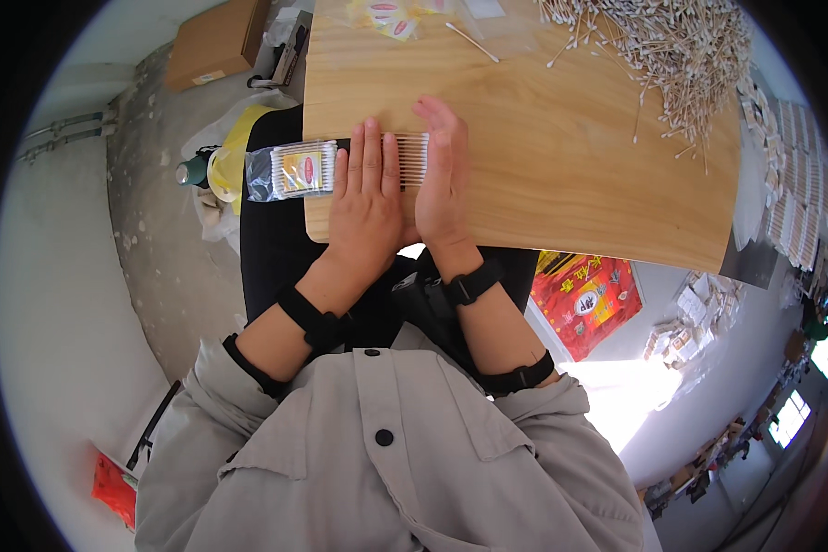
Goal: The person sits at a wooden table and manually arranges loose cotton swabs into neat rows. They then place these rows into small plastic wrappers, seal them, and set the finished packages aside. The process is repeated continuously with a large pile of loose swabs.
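My left hand (368,198) lies flat, fingers stretched forward, over a row of cotton swabs (413,161) near the table's left edge. Swab ends show between it and my right hand (444,175), which stands on its edge with fingers extended, its palm against the row's right end. Left of my left hand, a clear plastic bag (259,175) of cotton swabs with a yellow label (303,171) juts past the table edge. What lies beneath my left palm is hidden, so I cannot tell how far the bag reaches under it.
A big heap of loose cotton swabs (681,55) covers the far right of the wooden table (570,184). One loose swab (472,42) and yellow labels (391,17) lie at the back. Stacked swab packs (796,184) stand beyond the right edge; a cardboard box (216,44) sits far left.
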The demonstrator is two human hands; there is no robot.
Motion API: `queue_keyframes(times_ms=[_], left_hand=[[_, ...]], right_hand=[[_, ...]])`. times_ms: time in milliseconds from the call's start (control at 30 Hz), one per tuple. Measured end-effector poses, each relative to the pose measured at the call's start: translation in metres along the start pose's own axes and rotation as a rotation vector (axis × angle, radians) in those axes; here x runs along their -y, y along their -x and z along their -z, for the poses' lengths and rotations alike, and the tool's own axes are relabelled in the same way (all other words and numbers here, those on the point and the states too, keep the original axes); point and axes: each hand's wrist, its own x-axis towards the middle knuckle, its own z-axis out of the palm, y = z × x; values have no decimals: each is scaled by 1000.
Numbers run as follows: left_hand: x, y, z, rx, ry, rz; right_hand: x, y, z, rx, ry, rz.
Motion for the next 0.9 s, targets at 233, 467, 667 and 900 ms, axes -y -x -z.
queue_keyframes(times_ms=[233, 467, 667, 900], left_hand=[[-2, 1, 4, 21, 82, 53], [-2, 2, 9, 55, 64, 71], [-2, 6, 9, 72, 54, 85], [0, 8, 10, 76, 53, 85]], right_hand=[[0, -22, 35, -42, 141, -103], [22, -44, 42, 315, 713, -129], [28, -46, 35, 383, 875, -148], [9, -30, 33, 60, 929, 125]])
